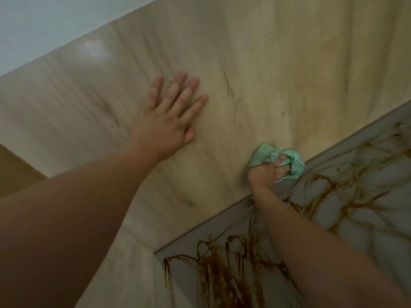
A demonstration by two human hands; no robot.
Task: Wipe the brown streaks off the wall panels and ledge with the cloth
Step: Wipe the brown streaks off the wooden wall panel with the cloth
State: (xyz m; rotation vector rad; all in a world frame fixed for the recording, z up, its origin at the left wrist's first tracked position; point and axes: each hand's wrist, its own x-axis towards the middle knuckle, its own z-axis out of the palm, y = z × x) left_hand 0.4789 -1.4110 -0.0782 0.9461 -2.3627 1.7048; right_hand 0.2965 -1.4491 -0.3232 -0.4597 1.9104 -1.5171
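Note:
My right hand (pixel 265 172) grips a bunched pale green cloth (pixel 260 157) and holds it against the beige wood-grain wall panel (pixel 255 63), just above the seam with the grey panel (pixel 364 223). Brown streaks (pixel 329 192) net across the grey panel, and thick brown drips (pixel 222 263) run down its lower part. My left hand (pixel 169 114) lies flat on the beige panel, fingers straight and spread, up and to the left of the cloth.
A pale blue-white wall (pixel 55 25) meets the beige panel's edge at the upper left. A darker tan surface (pixel 15 170) shows at the left edge below my left forearm.

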